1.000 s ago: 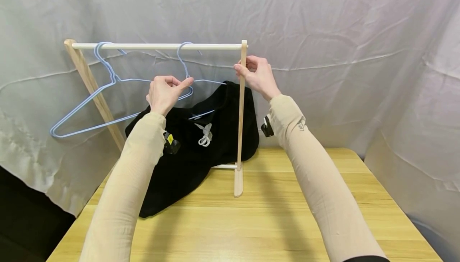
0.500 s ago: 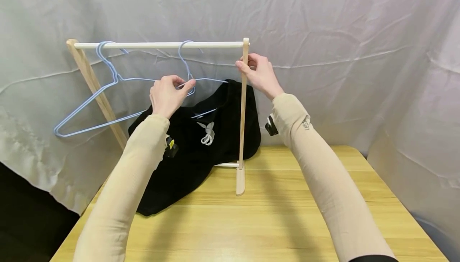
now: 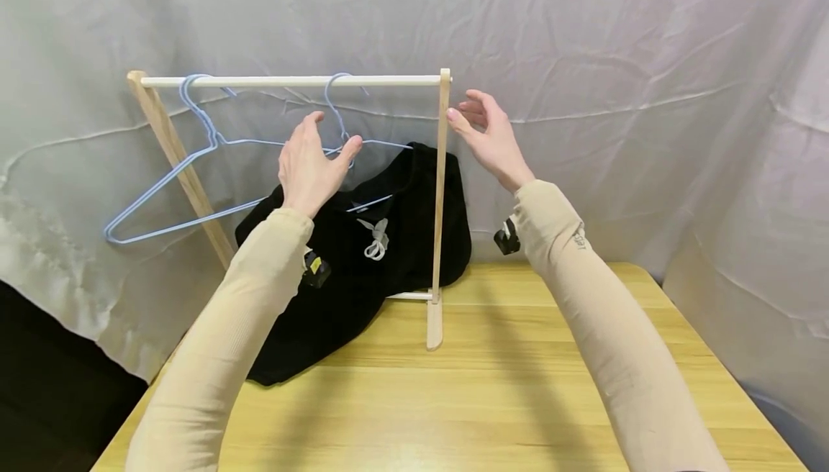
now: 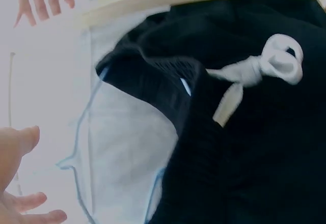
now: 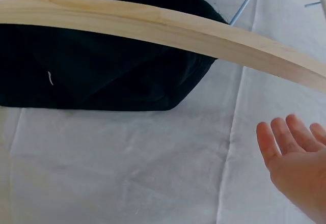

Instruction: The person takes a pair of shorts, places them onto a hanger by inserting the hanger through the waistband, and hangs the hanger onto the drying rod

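A black garment (image 3: 337, 278) with a gathered waistband and a white tied drawstring (image 3: 376, 239) hangs from a light-blue hanger (image 3: 332, 101) on the rack's white rail (image 3: 278, 81). My left hand (image 3: 311, 170) is spread in front of this hanger's neck, thumb and fingers apart and holding nothing. In the left wrist view its fingertips (image 4: 38, 201) show apart from the hanger wire. To the right of the rack's wooden post (image 3: 441, 191) is my right hand (image 3: 495, 142), its fingers loosely extended. The right wrist view shows a gap between that hand (image 5: 300, 168) and the post.
Other light-blue hangers (image 3: 150, 193) hang close together at the rail's left end, beside the left wooden post (image 3: 171, 144). The rack stands on a wood-grain table (image 3: 414, 400). A grey cloth (image 3: 583, 47) hangs behind it.
My left hand has released its pinch near the hanger's neck and spread its fingers. My right hand has let go of the post and moved slightly right. The garment stays hanging.
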### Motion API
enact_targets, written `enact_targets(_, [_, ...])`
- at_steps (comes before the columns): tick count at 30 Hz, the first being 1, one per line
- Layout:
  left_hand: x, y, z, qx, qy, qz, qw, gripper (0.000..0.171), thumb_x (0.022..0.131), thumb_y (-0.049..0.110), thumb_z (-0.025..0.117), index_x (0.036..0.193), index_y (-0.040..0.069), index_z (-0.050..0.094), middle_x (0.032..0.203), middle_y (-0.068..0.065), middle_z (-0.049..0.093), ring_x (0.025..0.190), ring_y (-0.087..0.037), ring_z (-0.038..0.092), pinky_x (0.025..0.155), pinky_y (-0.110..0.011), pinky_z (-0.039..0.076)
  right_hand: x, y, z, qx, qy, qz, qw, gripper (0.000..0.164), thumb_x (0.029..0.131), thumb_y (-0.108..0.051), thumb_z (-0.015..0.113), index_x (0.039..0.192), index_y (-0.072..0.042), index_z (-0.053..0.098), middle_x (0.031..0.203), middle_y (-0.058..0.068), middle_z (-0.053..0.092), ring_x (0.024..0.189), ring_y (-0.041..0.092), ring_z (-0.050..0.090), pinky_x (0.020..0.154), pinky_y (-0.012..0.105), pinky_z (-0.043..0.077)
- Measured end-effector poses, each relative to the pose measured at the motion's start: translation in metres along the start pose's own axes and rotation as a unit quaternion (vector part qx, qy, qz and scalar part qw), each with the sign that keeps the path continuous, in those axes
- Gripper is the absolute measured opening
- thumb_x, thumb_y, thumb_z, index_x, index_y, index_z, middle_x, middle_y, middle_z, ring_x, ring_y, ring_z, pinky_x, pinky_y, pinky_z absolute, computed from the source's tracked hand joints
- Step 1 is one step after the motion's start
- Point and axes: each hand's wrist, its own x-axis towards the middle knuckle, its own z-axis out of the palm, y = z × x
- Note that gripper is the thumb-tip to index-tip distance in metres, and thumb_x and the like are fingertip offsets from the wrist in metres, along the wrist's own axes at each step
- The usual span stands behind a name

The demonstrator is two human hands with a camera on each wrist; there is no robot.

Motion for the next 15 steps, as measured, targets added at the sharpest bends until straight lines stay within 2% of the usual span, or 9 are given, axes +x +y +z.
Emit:
enact_targets(3, [-0.005,0.003,-0.001,-0.011,0.002,0.014,0.9998,0.074,0.093,0.051,0.065,0.149,0.011,0.041,0.156,-0.012,0.043,0.151,-0.033,0.031,0.125,-0.049,0.020,-0.006,0.002,-0.004,0.018,0.009,0.000,1.000,0.062,0.100,-0.025,0.060,0.152,-0.002,0.035,0.152,0.021,0.045,0.143,0.030,0.045,0.119,0.041,0.037])
enact_targets(7, [-0.016,0.005,0.000,-0.022,0.010,0.033,0.9992,0.075,0.092,0.052,0.064,0.150,0.011,0.040,0.165,-0.010,0.031,0.158,-0.030,0.014,0.128,-0.049,0.011,-0.018,0.004,-0.009,0.035,0.016,-0.007,0.999,0.060,0.102,-0.022,0.058,0.152,0.001,0.034,0.156,0.022,0.041,0.147,0.031,0.041,0.122,0.040,0.032])
enact_targets(11, [-0.030,0.005,0.004,-0.030,0.025,0.058,0.9976,0.074,0.092,0.051,0.064,0.150,0.011,0.040,0.168,-0.010,0.024,0.159,-0.028,0.007,0.129,-0.048,0.008,-0.033,0.008,-0.013,0.047,0.011,-0.020,0.999,0.058,0.102,-0.018,0.057,0.151,0.004,0.034,0.158,0.023,0.038,0.149,0.033,0.037,0.124,0.042,0.028])
enact_targets(15, [-0.048,0.004,0.010,-0.042,0.041,0.090,0.9942,0.071,0.093,0.046,0.066,0.149,0.010,0.042,0.168,-0.010,0.024,0.160,-0.028,0.005,0.129,-0.047,0.007,-0.052,0.012,-0.016,0.049,-0.004,-0.023,0.999,0.057,0.103,-0.015,0.055,0.152,0.004,0.033,0.161,0.021,0.036,0.151,0.030,0.034,0.125,0.043,0.027])
